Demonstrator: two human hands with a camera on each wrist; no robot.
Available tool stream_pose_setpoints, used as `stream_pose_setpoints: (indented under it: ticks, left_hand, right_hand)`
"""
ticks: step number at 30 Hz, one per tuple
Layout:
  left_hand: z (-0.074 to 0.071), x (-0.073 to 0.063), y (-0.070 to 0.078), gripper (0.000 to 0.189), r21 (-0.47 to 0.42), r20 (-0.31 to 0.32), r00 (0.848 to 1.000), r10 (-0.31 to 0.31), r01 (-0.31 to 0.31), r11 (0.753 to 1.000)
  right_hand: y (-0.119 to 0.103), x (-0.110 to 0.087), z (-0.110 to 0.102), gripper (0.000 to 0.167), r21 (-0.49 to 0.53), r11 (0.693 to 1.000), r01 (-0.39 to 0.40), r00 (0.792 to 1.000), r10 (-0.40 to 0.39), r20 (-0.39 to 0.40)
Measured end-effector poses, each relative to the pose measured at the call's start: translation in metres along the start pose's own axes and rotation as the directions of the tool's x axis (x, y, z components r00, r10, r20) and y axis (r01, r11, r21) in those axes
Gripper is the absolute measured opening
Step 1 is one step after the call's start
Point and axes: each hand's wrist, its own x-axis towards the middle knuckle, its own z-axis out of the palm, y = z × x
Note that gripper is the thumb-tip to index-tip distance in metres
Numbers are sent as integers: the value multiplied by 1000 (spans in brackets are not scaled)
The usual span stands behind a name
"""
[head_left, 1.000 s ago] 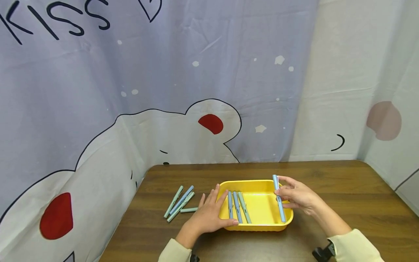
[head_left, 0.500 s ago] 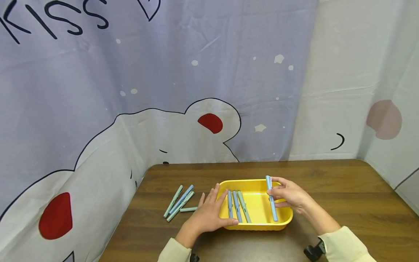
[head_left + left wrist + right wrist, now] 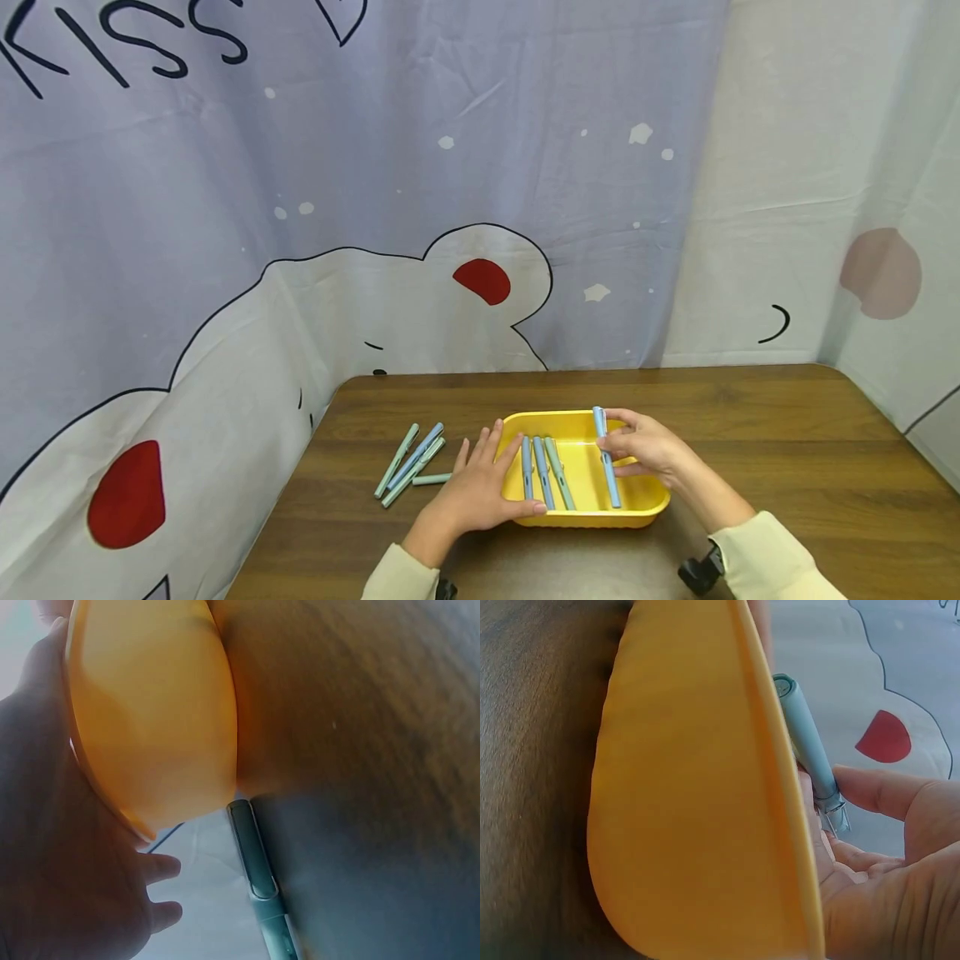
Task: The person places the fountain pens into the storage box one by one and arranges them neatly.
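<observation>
My right hand (image 3: 643, 446) pinches a light blue pen (image 3: 607, 458) over the right half of a yellow tray (image 3: 577, 520). In the right wrist view the thumb and fingers hold that pen (image 3: 810, 739) beyond the tray wall (image 3: 682, 780). Two blue pens and a green pen (image 3: 559, 473) lie side by side in the tray's left part. My left hand (image 3: 483, 487) rests on the tray's left end, fingers spread and the thumb on the near rim. The left wrist view shows it along the tray edge (image 3: 150, 712).
Left of the tray, a blue pen (image 3: 415, 457) and green pens (image 3: 396, 461) lie in a loose bunch on the wooden table (image 3: 337, 533). Another green pen (image 3: 432, 480) lies partly behind my left hand. A printed curtain (image 3: 360, 167) hangs behind the table.
My right hand has moved left over the tray, carrying the light blue pen from the right end towards the other pens. The left hand has stayed in place.
</observation>
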Motion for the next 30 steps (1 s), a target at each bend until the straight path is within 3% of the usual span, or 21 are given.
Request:
stream_pose_setpoints:
  ticks: [7,22,30]
  left_hand:
    - [1,0,0,107,14,13,999,-29,29,999]
    - [0,3,1,110,54,19,999,-39,37,998]
    - [-2,3,4,112,63,27,999,-39,37,997]
  right_hand:
    - [6,7,8,68,-9,1000,-9,1000,9,2]
    - [18,23,23,63,12,998,-57,998,57,-31]
    - [23,29,29,64,-4,997,-79,997,79,-11]
